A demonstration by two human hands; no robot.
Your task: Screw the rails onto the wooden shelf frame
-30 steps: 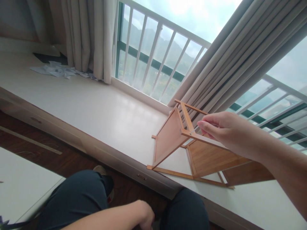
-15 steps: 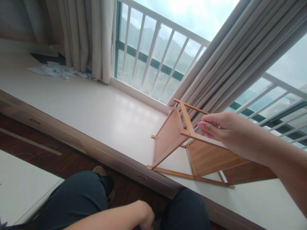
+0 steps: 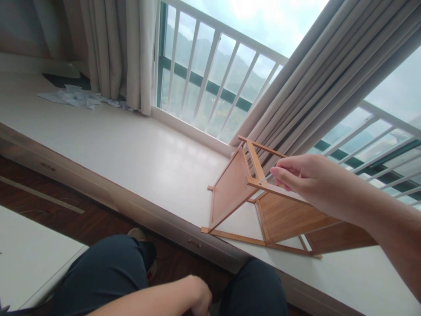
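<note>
A small wooden shelf unit (image 3: 289, 215) with light brown frame bars lies on its side upon the white window ledge. Its end panel (image 3: 230, 186) faces left. At its upper front bar, close to the corner joint, my right hand (image 3: 297, 173) is closed with thumb and forefinger pressed together. Whatever is in that pinch is hidden or too small to make out. Low between my knees hangs my left hand (image 3: 200, 296), back of the hand upward, its fingers out of sight.
The white ledge (image 3: 131, 145) runs along a window with a white railing (image 3: 210, 66). Grey curtains (image 3: 296, 87) hang behind the shelf unit. Torn papers (image 3: 75, 96) lie at the far left. Drawer fronts with handles (image 3: 194, 243) are below the ledge, and a white surface (image 3: 33, 254) stands at lower left.
My right fingers have turned slightly at the same corner, still pinched. The shelf unit and my left hand stay where they were.
</note>
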